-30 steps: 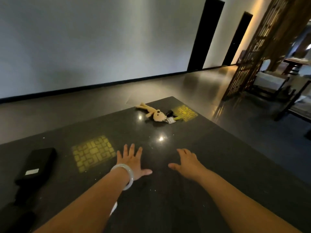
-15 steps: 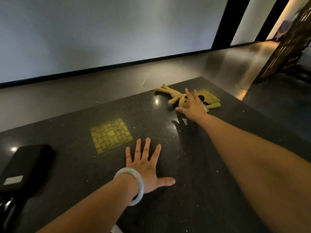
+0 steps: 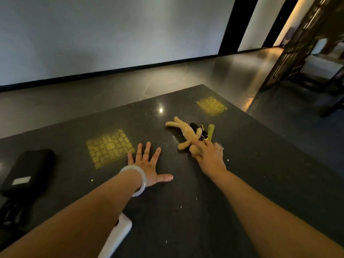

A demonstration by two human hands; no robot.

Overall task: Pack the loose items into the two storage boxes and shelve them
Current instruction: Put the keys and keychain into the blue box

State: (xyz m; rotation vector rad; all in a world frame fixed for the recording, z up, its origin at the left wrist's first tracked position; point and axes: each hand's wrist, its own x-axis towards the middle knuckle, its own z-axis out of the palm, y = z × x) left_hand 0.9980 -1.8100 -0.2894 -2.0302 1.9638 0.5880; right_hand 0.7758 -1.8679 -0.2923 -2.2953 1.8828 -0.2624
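On the dark table [image 3: 242, 183], right hand [image 3: 210, 159] grips a plush toy [image 3: 188, 133]; left hand [image 3: 149, 164] lies flat beside it, fingers spread.

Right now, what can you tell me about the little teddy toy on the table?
The plush toy is tan and fuzzy, with long floppy limbs. It lies flat on the dark speckled table, toward the far right part. The right hand grips its near end, hiding that part. Something black and a yellow-green strap lie against it, perhaps attached.
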